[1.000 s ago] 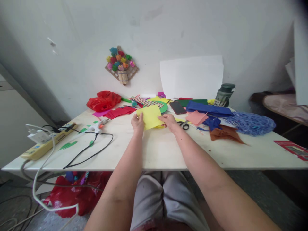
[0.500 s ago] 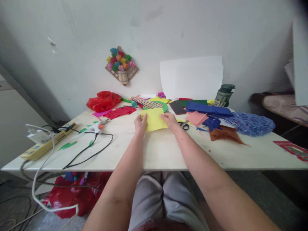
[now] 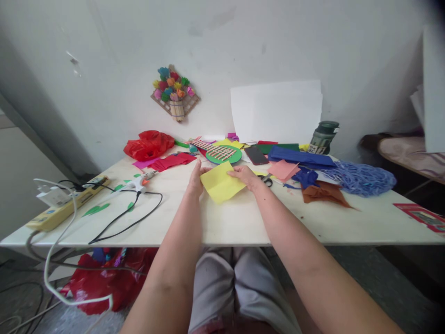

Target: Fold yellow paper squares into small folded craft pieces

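Observation:
A square of yellow paper (image 3: 222, 184) is held tilted above the table, one corner pointing down towards me. My right hand (image 3: 246, 176) pinches its upper right edge between thumb and fingers. At the paper's left corner is my left hand (image 3: 195, 180), its fingers stretched up and apart; some of them are partly hidden by the paper. Just beyond the paper lies a green disc (image 3: 235, 157) with a lattice of striped strips (image 3: 219, 150) across it. Black-handled scissors (image 3: 267, 181) rest right of my right hand.
Left, a glue gun (image 3: 139, 183) trails a black cord near a power strip (image 3: 52, 218). On the right are a phone (image 3: 256, 156), pink paper (image 3: 283, 170), blue folded paper (image 3: 301, 158), blue stringy material (image 3: 365, 178) and a dark jar (image 3: 324, 138). A red bag (image 3: 149, 145) sits behind.
The yellow paper has turned so that a corner points down, and it has come slightly nearer. My left hand has loosened from its left edge; my right hand still grips it.

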The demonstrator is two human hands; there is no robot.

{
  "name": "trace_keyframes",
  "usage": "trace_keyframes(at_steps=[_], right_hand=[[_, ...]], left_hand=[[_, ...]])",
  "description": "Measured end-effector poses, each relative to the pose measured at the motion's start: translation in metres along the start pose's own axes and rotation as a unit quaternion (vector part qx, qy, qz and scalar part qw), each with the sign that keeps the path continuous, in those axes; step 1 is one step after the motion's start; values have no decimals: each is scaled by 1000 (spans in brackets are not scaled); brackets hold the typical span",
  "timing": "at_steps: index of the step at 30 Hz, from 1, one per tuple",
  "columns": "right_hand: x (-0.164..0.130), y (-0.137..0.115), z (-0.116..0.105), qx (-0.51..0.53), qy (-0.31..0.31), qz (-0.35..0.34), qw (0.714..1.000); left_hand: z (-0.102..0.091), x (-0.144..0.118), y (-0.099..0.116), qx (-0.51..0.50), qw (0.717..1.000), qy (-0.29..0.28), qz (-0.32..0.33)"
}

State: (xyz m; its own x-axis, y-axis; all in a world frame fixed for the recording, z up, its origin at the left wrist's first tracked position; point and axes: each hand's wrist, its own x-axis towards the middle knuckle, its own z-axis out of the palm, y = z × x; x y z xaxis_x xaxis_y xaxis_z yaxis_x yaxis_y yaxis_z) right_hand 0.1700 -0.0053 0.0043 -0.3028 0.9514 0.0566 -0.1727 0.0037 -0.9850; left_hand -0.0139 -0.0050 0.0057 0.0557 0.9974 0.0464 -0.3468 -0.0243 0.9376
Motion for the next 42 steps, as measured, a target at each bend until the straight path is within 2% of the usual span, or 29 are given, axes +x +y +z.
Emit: trace_keyframes(at_steps=[4, 9, 14, 18, 22, 29, 36, 42], right_hand=[[0, 0, -3, -14, -24, 13, 1000], [2, 2, -7, -31, -19, 11, 999], [3, 4, -6, -50, -33, 20, 998], [3, 4, -5, -33, -37, 24, 998], [4, 3, -7, -6, -30, 12, 999], [5, 3, -8, -41, 4, -9, 999], [5, 2, -8, -26, 8, -15, 1000], [3, 1, -8, -7, -2, -17, 1000]], left_hand=[[-6, -1, 2, 29, 999, -45, -4], [-5, -4, -2, 123, 991, -50, 23], [0, -9, -5, 202, 975, -92, -1], [0, -9, -5, 228, 969, -95, 4], [-1, -7, -5, 222, 971, -86, 10], [-2, -7, -5, 186, 977, -104, 9], [-3, -8, -5, 120, 982, -146, -4], [-5, -5, -6, 86, 986, -145, -11]])
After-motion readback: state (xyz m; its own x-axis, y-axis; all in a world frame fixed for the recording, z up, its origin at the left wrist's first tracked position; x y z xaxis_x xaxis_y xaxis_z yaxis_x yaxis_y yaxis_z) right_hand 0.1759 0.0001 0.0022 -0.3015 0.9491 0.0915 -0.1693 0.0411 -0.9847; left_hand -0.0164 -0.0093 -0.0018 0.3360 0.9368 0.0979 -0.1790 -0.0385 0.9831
